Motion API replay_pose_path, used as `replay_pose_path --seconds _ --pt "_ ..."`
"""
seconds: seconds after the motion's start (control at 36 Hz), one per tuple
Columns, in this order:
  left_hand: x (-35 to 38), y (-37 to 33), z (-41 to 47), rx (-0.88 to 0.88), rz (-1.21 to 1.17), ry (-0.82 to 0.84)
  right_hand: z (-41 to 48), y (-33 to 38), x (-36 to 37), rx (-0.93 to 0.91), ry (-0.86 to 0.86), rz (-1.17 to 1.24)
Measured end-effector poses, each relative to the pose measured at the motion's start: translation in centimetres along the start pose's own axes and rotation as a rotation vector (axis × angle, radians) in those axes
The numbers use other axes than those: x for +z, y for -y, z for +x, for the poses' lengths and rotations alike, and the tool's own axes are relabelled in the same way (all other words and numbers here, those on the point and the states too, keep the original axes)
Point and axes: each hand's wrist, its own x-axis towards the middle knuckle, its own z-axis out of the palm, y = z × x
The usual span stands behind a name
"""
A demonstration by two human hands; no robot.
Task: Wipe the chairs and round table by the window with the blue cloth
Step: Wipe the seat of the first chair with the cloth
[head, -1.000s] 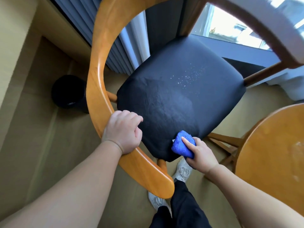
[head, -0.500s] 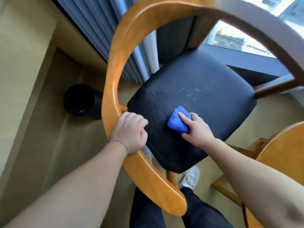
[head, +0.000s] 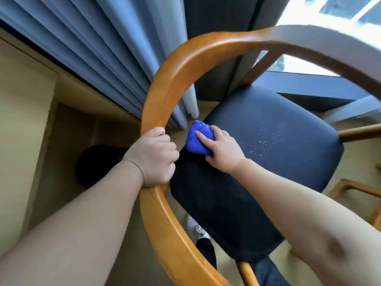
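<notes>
Left hand (head: 153,159): you are gripping the chair's curved wooden back rail (head: 162,93) at centre-left of the frame. The fingers are wrapped fully round it, steadying the chair.

Right hand (head: 223,149): you are holding the blue cloth (head: 195,139) bunched into a wad. The index finger is lying straight across its top and the other fingers are curling over its right side. The thumb is hidden.

Cloth position: it is pressing on the upper-left corner of the dark seat (head: 288,162), just right of your left hand and just below the hem of the grey curtain (head: 103,48).

Relation that matters: a scatter of white specks (head: 268,139) is sitting on the seat to the right of the cloth, toward the right-centre of the frame, apart from the wad with bare seat between. The seat is stretching away from the cloth both rightward and down toward the lower centre. Your right hand is the nearer one to the specks and already has the cloth. The left is occupied on the rail.

Judgement: the seat wipe is under way, not finished. The next stroke probably needs to be travelling rightward across the seat to reach the specks.

Other: a dark round object (head: 92,162) is standing on the floor at left. No round tabletop is showing, so that part of the job looks undone.
</notes>
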Motion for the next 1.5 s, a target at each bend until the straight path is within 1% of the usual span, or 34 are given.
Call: replay_pose_path --seconds 0.14,0.22,0.31,0.44,0.5,0.64,0.69,0.83,0.89,0.97,1.06,1.14,1.33,1.44,1.5 --pt "0.4 0.1 0.1 0.024 -0.017 0.014 2.1 2.2 2.9 -0.066 0.109 -0.181" --pt "0.5 0.4 0.2 0.032 -0.009 0.022 1.9 2.2 3.5 -0.064 0.101 -0.17" --pt "0.4 0.3 0.2 0.026 -0.008 0.045 2.3 1.4 3.7 -0.126 0.089 -0.157" --pt "0.1 0.3 0.3 0.018 0.011 0.09 3.6 0.3 2.8 -0.235 0.177 -0.2" --pt "0.1 0.1 0.3 0.006 0.027 0.101 4.0 -0.4 2.3 -0.277 0.178 -0.217" --pt "0.1 0.1 0.4 -0.011 0.026 0.115 5.1 -3.2 1.0 -0.337 0.12 -0.238" --pt "0.2 0.1 0.3 -0.021 0.028 0.123 6.1 -5.8 -0.6 -0.273 0.073 -0.243" --pt "0.3 0.2 0.2 -0.022 0.006 0.132 8.8 -12.9 -6.0 0.061 0.01 -0.298" --pt "0.4 0.2 0.2 -0.024 -0.002 0.121 9.3 -14.1 -6.5 0.138 -0.018 -0.279" --pt "0.3 0.3 0.3 -0.024 -0.013 0.103 9.2 -13.7 -6.1 0.21 -0.063 -0.23" --pt "0.3 0.3 0.2 -0.014 -0.004 0.1 8.4 -12.8 -5.5 0.266 -0.092 -0.226" --pt "0.3 0.2 0.1 -0.015 0.0 0.095 8.0 -12.5 -5.0 0.301 -0.056 -0.257" --pt "0.5 0.4 0.1 -0.022 -0.002 0.096 8.4 -11.7 -4.4 0.331 -0.059 -0.082" --pt "0.4 0.3 0.1 -0.019 0.01 0.108 7.2 -8.6 -3.3 0.366 -0.074 -0.017" --pt "0.4 0.3 0.1 -0.017 0.016 0.112 5.9 -6.6 -2.0 0.315 -0.06 -0.008"
